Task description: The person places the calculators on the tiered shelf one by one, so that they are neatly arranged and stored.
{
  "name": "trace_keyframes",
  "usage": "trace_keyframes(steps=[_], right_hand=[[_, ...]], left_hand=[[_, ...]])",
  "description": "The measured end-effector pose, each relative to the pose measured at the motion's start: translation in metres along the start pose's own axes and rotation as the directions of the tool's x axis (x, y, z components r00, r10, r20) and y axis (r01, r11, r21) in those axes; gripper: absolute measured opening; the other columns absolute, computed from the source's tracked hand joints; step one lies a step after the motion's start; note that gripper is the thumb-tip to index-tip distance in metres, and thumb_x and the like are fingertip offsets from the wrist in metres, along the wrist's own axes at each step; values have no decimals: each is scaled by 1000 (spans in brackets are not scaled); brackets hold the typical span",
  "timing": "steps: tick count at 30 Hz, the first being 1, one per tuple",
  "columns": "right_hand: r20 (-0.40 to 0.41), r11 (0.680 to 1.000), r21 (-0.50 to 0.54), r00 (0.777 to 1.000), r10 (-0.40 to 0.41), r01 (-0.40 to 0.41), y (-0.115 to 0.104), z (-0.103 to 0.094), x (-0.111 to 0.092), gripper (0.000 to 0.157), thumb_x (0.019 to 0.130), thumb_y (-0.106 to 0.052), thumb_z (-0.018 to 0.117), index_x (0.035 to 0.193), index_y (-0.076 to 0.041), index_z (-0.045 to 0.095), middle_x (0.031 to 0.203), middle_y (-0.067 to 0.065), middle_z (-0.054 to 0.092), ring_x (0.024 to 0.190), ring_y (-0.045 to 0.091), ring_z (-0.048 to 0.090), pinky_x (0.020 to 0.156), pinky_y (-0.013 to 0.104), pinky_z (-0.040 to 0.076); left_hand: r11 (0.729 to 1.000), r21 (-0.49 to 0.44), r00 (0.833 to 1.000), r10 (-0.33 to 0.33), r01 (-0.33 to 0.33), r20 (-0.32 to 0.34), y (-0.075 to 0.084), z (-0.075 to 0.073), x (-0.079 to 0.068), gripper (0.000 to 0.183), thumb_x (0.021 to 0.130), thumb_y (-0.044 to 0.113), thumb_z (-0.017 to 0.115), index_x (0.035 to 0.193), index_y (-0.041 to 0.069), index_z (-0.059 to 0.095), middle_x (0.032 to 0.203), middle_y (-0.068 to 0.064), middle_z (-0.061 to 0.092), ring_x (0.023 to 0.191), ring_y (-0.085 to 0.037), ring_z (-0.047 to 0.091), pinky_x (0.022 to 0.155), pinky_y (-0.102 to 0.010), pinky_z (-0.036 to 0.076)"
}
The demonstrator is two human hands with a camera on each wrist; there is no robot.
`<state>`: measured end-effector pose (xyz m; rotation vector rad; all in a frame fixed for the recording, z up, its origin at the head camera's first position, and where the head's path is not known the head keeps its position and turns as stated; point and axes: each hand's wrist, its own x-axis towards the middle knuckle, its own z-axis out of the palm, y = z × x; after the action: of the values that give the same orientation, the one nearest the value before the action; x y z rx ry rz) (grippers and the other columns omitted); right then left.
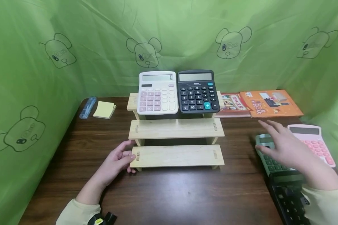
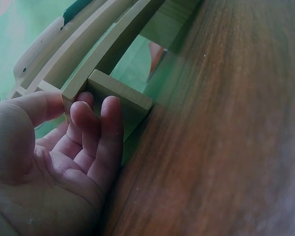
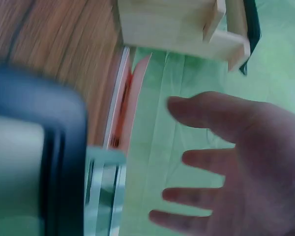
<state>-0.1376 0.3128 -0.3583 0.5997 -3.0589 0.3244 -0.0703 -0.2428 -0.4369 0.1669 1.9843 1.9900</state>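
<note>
My left hand (image 1: pixel 116 161) pinches the left end of the lowest step of a wooden three-tier stand (image 1: pixel 176 128); in the left wrist view its thumb and fingers meet at the board's corner (image 2: pixel 69 93). On the top step lean a white calculator (image 1: pixel 157 93) and a black calculator (image 1: pixel 198 92), side by side. Fingers spread, my right hand (image 1: pixel 290 148) hovers over a green calculator (image 1: pixel 270 159) and holds nothing. Beside that lies a pink calculator (image 1: pixel 318 140), and nearer me another black calculator (image 1: pixel 290 200), partly hidden by my sleeve.
Behind the stand at right lie an orange book (image 1: pixel 273 103) and a red booklet (image 1: pixel 232 103). Yellow sticky notes (image 1: pixel 104 110) and a blue translucent item (image 1: pixel 88 107) sit at the back left. Green curtain (image 1: pixel 186 37) encloses the dark wooden table (image 1: pixel 186 193).
</note>
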Motion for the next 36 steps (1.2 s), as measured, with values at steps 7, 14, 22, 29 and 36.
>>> trace_keyframes(steps=[7, 14, 22, 29, 36], right_hand=[[276, 986, -89, 947, 162, -143, 22, 4, -5, 105, 79, -65, 67, 152, -5, 22, 145, 43, 12, 120, 68, 19, 86, 81, 28], [302, 965, -134, 918, 258, -227, 29, 8, -10, 122, 74, -71, 66, 146, 13, 17, 139, 52, 3, 116, 73, 15, 87, 80, 27], [342, 963, -110, 900, 269, -246, 28, 9, -11, 128, 74, -68, 69, 139, 24, 8, 129, 60, 7, 101, 72, 40, 75, 70, 45], [346, 974, -85, 911, 224, -208, 23, 11, -4, 120, 80, -62, 68, 142, 21, 9, 135, 55, 3, 107, 71, 37, 80, 70, 44], [373, 972, -89, 897, 236, -219, 16, 14, 3, 119, 81, -68, 62, 147, 14, 6, 140, 51, 1, 117, 71, 23, 83, 74, 39]], left_hand=[[1000, 0, 1000, 2, -2, -13, -2, -1, -1, 54, 98, 16, 59, 144, 12, 32, 95, -26, 63, 56, -18, 55, 66, -55, 57], [1000, -20, 1000, 1, -1, -6, -2, 2, 1, 53, 97, 16, 59, 143, 11, 32, 97, -26, 63, 56, -18, 54, 66, -56, 57], [1000, -20, 1000, 1, -1, -10, -1, 3, 2, 53, 97, 16, 60, 142, 12, 33, 98, -27, 63, 55, -18, 55, 65, -56, 56], [1000, -11, 1000, -8, 8, -18, -1, 2, 1, 53, 97, 16, 60, 143, 12, 33, 97, -27, 63, 55, -18, 55, 66, -56, 56], [1000, -10, 1000, -6, 6, -17, 0, 1, 0, 53, 97, 17, 60, 143, 12, 33, 98, -26, 63, 56, -18, 55, 66, -56, 57]])
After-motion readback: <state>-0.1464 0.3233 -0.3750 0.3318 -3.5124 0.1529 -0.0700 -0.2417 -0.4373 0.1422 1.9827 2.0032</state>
